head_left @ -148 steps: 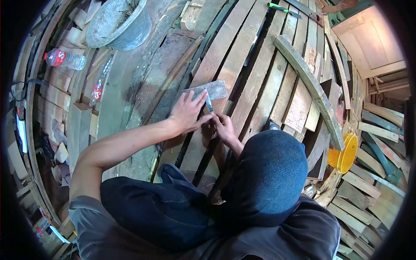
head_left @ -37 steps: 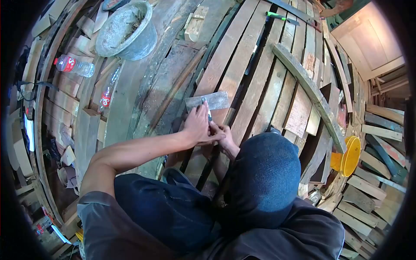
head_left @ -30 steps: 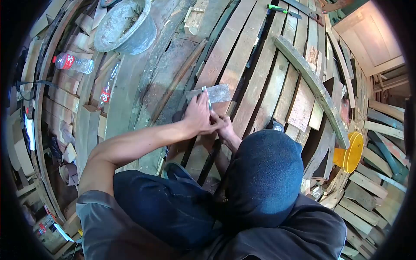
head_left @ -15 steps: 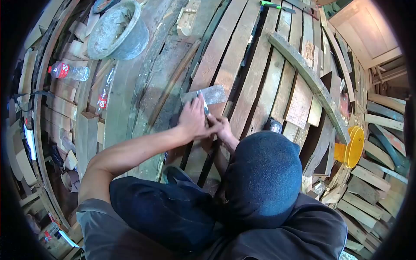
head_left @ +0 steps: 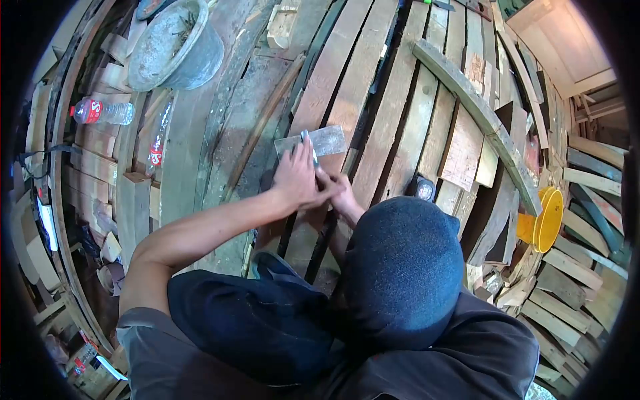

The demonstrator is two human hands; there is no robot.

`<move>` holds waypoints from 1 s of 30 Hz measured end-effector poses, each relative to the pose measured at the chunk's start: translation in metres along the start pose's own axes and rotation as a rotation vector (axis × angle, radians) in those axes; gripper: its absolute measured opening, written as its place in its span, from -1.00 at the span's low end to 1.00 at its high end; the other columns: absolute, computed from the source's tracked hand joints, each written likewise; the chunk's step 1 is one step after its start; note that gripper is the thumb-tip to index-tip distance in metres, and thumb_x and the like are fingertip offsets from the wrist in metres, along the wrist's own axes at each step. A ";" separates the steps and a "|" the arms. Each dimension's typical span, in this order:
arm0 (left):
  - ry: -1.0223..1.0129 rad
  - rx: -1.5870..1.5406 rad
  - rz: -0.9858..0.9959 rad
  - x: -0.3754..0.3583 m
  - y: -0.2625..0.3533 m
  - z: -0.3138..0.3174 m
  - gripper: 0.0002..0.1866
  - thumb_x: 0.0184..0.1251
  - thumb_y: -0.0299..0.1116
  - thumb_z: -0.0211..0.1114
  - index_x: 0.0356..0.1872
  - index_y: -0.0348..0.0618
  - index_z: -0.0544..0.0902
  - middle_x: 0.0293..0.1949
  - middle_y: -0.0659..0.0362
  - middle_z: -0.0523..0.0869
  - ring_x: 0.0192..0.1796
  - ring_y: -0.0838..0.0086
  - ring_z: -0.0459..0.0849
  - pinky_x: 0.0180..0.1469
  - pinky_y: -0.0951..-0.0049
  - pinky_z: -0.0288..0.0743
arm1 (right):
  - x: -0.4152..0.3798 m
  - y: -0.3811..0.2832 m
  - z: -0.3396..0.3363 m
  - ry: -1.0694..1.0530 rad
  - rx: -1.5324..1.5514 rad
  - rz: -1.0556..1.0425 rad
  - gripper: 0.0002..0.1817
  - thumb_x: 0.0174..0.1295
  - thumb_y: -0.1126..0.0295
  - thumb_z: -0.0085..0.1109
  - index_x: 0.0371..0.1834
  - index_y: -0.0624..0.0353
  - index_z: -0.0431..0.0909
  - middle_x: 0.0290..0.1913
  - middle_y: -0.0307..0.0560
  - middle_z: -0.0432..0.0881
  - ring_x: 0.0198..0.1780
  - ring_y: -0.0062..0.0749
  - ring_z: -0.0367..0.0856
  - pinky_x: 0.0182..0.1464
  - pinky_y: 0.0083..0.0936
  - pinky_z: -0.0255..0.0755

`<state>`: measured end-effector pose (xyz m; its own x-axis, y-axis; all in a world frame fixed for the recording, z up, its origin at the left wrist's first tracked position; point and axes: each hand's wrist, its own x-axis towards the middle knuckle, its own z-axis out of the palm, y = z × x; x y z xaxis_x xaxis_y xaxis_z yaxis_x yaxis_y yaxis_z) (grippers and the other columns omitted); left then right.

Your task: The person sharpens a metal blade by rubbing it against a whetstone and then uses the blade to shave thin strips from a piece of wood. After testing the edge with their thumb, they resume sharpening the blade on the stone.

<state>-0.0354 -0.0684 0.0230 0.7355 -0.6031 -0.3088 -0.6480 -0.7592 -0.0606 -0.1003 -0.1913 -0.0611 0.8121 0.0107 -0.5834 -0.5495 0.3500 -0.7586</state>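
Observation:
A flat grey rectangular block (head_left: 328, 141) lies on the wooden planks in front of me. Over its left part, my left hand (head_left: 295, 179) presses its fingers along a slim tool (head_left: 315, 157), whose pale tip rests at the block. Close beside it, my right hand (head_left: 341, 197) is closed round the near end of the same tool. The two hands touch or overlap, and the fingers partly hide the tool.
A grey basin (head_left: 203, 63) and plastic bottle (head_left: 103, 112) stand at left. A thick beam (head_left: 467, 97) crosses the planks at right, near a yellow bucket (head_left: 548, 220). A dark round-ended object (head_left: 424, 189) sits by the head covering (head_left: 407, 267).
The view has shifted slightly, so the green-handled tool at the top is now mostly out of frame. Both hands keep nearly the same hold, with only a slight shift over the block.

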 end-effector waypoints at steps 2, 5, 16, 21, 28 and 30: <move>-0.091 -0.026 0.020 -0.003 0.001 -0.010 0.35 0.09 0.69 -0.38 0.41 -0.65 0.09 0.48 -0.27 0.13 0.33 0.16 0.29 0.19 0.34 0.21 | -0.003 0.017 -0.008 0.029 -0.055 0.070 -0.61 0.43 0.16 0.13 -0.13 0.35 0.67 -0.32 -0.23 0.68 -0.31 -0.65 0.57 -0.26 -0.63 0.45; 0.053 -0.060 -0.014 0.001 -0.002 0.010 0.34 0.10 0.67 -0.35 0.41 -0.65 0.08 0.50 -0.25 0.10 0.31 0.16 0.30 0.23 0.30 0.20 | 0.008 0.000 -0.013 -0.012 -0.065 -0.008 -0.61 0.43 0.14 0.13 -0.32 0.30 0.65 -0.46 -0.27 0.63 -0.44 -0.65 0.51 -0.38 -0.65 0.38; 0.190 -0.252 0.016 0.010 -0.005 0.012 0.27 0.14 0.59 -0.10 0.40 -0.64 0.11 0.48 -0.27 0.12 0.30 -0.10 0.36 0.28 0.11 0.24 | 0.012 -0.014 -0.010 0.076 -0.051 -0.093 -0.60 0.41 0.12 0.17 -0.39 0.28 0.63 -0.50 -0.32 0.55 -0.47 -0.65 0.40 -0.42 -0.60 0.29; 0.045 -0.260 0.074 -0.007 0.003 0.002 0.13 0.26 0.46 -0.08 0.41 -0.58 0.15 0.47 -0.21 0.20 0.23 -0.08 0.37 0.30 0.12 0.24 | -0.014 0.009 -0.020 0.103 -0.207 0.003 -0.62 0.46 0.14 0.08 -0.29 0.26 0.63 -0.51 -0.28 0.56 -0.49 -0.64 0.47 -0.42 -0.61 0.33; 0.377 -0.561 -0.081 0.029 -0.060 0.020 -0.42 0.42 -0.03 0.13 0.28 -0.25 0.42 0.20 -0.07 0.46 0.22 0.02 0.34 0.26 0.06 0.31 | -0.013 -0.040 -0.041 0.091 -0.009 -0.165 -0.66 0.48 0.13 0.05 -0.32 0.15 0.60 -0.51 -0.31 0.60 -0.54 -0.71 0.46 -0.48 -0.72 0.30; 0.268 -0.565 -0.061 0.039 -0.081 0.027 -0.41 0.29 0.09 0.27 0.11 -0.21 0.55 0.07 -0.05 0.55 0.19 0.04 0.40 0.25 0.04 0.31 | -0.012 -0.046 -0.048 0.086 -0.007 -0.201 -0.66 0.47 0.13 0.06 -0.30 0.18 0.60 -0.50 -0.28 0.60 -0.51 -0.69 0.49 -0.47 -0.71 0.32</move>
<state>0.0400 -0.0240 -0.0095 0.8392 -0.5396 -0.0671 -0.4529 -0.7620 0.4629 -0.0949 -0.2525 -0.0332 0.8859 -0.1387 -0.4425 -0.3799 0.3302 -0.8641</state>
